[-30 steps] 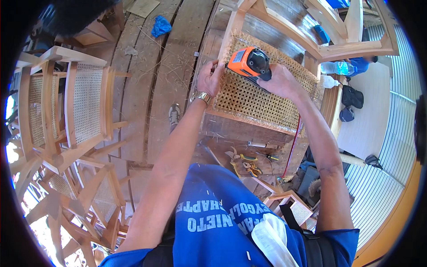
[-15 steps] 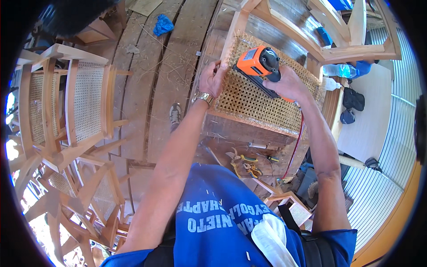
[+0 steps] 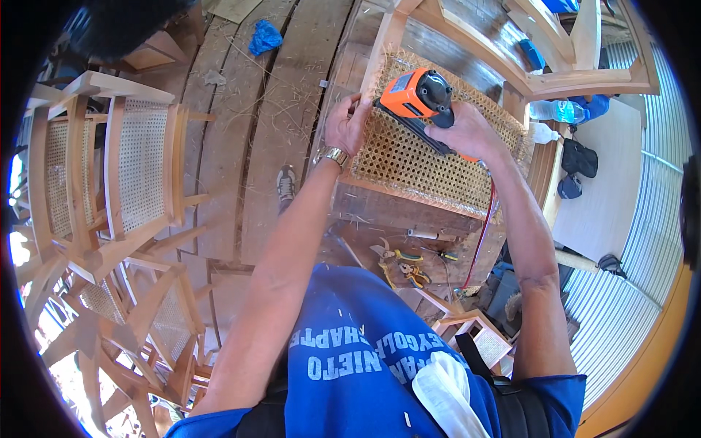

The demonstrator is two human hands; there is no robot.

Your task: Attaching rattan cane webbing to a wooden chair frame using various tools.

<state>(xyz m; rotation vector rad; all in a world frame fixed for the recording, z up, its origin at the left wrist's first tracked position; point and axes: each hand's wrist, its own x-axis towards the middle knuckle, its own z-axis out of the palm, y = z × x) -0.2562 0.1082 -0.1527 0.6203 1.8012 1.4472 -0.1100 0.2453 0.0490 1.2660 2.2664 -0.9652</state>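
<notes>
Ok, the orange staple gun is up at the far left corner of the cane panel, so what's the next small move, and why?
Probably press the nose down onto the webbing edge and fire. The right hand grips the orange and black staple gun, its nose at the far left corner of the woven cane seat panel, where the left hand pinches the cane against the pale wooden chair frame.
</notes>
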